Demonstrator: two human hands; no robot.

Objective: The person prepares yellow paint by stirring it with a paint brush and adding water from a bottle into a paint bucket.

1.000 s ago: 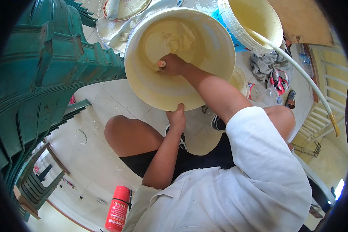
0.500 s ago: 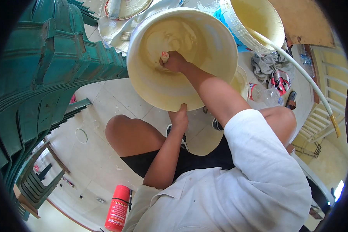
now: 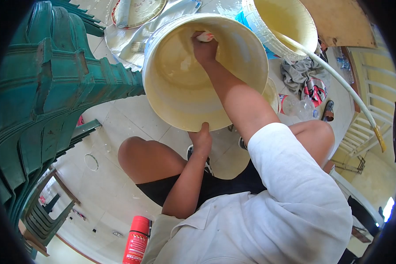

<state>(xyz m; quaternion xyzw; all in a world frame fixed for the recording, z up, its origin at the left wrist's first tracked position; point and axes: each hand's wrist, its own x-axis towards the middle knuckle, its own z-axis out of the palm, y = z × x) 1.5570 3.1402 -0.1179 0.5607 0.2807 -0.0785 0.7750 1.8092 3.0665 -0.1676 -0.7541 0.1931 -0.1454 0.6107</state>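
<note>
A large bucket (image 3: 246, 99) is tilted with its mouth toward me, and cream-coloured paint (image 3: 180, 61) coats its inside. My left hand (image 3: 201, 137) grips the near rim, thumb over the edge. Deep in the bucket, my right hand (image 3: 205, 50) is closed around a tool with a white and red handle (image 3: 205, 37). The tool's working end is hidden, so its kind does not show. The right hand is by the upper inner wall.
Stacked green plastic chairs (image 3: 66, 79) stand left. Behind the bucket lie a paintbrush (image 3: 138, 47) and a paint-stained lid (image 3: 145, 13). A second paint bucket (image 3: 246, 22) holds a long pole (image 3: 339, 77). Plastic bottles (image 3: 301, 108) lie right; a red canister (image 3: 137, 240) stands near me.
My right hand has moved up and slightly right inside the bucket, turning the handle. My left hand stays on the rim. The whole view has shifted slightly.
</note>
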